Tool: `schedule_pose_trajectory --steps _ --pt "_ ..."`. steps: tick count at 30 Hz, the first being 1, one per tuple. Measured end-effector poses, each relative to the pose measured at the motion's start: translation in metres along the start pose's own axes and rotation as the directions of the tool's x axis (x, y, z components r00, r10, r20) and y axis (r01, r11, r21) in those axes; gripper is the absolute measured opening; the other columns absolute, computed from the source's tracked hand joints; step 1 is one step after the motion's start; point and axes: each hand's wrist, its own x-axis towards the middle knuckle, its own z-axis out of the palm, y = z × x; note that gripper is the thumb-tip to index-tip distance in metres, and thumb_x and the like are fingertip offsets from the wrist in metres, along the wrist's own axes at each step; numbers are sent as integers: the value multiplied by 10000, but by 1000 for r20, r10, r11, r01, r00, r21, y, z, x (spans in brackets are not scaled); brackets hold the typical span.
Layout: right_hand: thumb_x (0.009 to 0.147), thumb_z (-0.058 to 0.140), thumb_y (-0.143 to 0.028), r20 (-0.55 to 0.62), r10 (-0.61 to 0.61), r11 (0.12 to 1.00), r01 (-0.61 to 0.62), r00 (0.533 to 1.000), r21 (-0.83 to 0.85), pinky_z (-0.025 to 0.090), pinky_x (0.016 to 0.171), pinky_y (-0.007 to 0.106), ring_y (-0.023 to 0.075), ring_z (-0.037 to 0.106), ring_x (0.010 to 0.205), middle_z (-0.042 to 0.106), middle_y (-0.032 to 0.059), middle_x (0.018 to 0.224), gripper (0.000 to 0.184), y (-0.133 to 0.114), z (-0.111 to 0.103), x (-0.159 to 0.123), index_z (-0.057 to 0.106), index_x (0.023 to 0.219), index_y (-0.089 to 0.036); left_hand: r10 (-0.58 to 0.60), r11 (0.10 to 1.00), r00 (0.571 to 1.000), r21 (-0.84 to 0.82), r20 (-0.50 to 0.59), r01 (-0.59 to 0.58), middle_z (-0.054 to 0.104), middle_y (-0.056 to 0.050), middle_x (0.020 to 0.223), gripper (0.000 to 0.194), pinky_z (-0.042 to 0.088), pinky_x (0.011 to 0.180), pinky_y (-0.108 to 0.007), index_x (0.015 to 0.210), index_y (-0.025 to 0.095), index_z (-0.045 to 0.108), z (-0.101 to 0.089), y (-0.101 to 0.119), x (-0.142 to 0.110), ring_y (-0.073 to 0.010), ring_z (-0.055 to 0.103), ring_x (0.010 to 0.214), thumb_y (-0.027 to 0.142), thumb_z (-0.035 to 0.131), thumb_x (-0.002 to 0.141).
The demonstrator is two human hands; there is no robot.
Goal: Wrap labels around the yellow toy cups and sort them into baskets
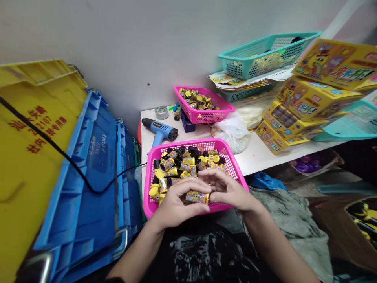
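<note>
My left hand [182,202] is closed around a small yellow printed cup [196,197], which lies on its side between thumb and fingers. At the cup's right end is my right hand [228,190], its fingers curled and its thumb against that end. Part of the cup is hidden by the fingers. Both hands are over the front rim of a pink basket [238,169]. Loose yellow printed cups [167,164] and black pieces fill this basket in a heap.
Behind the basket lie a blue heat gun [160,129], a tape roll [161,113] and a second pink basket [203,116]. A plastic bag [232,133] and stacked yellow boxes [306,106] stand right. Blue crates [85,181] and a black cable [79,173] are left.
</note>
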Motion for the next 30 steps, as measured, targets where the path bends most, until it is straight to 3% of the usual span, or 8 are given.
schedule_pose_trajectory --steps 3,6,10,14,19,25,27,30 --pt "818 687 -372 -67 -33 995 26 997 -101 527 838 325 177 632 984 644 51 1064 373 -5 -11 -6 599 1162 -259 -26 1000 996 10 -86 27 726 -46 965 323 516 857 -300 961 224 694 -2 -1 -2 -182 664 937 172 807 663" --pt "852 625 -439 -148 -65 987 41 987 -158 500 901 357 205 584 1101 624 68 1141 377 -10 -12 -5 592 1183 -260 -111 992 985 42 -135 118 717 -47 1017 401 509 880 -303 1021 227 672 2 -3 -1 -184 657 973 191 818 650" --pt "827 653 -455 -56 -39 992 32 998 -118 422 1020 394 208 520 1207 575 61 1263 449 -11 2 4 564 1229 -274 -107 990 989 85 -105 116 700 -49 1058 358 465 961 -332 992 220 672 9 -4 3 -192 629 1040 210 810 662" --pt "750 743 -418 -8 9 999 -9 1000 46 469 966 380 195 580 1118 606 55 1219 484 -2 10 9 590 1182 -263 -161 983 984 73 -74 166 710 -65 1011 337 511 876 -333 988 198 661 10 0 2 -201 662 954 246 793 682" --pt "591 867 -319 19 25 974 -28 1000 226 486 910 313 153 620 1000 652 17 1062 558 6 8 12 626 1089 -243 -38 992 999 118 -24 40 733 -66 898 321 536 814 -321 908 182 690 11 4 2 -201 688 860 246 830 626" --pt "569 876 -293 100 80 989 -92 992 115 498 840 286 146 622 952 632 13 1053 643 -4 2 8 587 1141 -247 43 996 999 76 32 -46 736 -67 892 333 550 809 -320 912 195 710 13 3 5 -190 698 833 228 843 609" --pt "623 848 -290 40 73 997 -74 997 31 504 839 298 153 616 965 610 22 1087 655 -8 2 5 545 1204 -268 50 993 997 99 65 -56 725 -64 942 343 526 879 -358 978 218 701 11 3 6 -199 680 905 232 815 655" --pt "708 790 -312 -155 -45 995 31 987 -94 512 847 317 167 605 989 573 41 1134 609 -10 8 -1 506 1246 -288 33 973 998 228 49 -44 655 -73 1066 354 481 943 -387 1098 260 661 7 4 7 -211 612 1036 230 736 753"
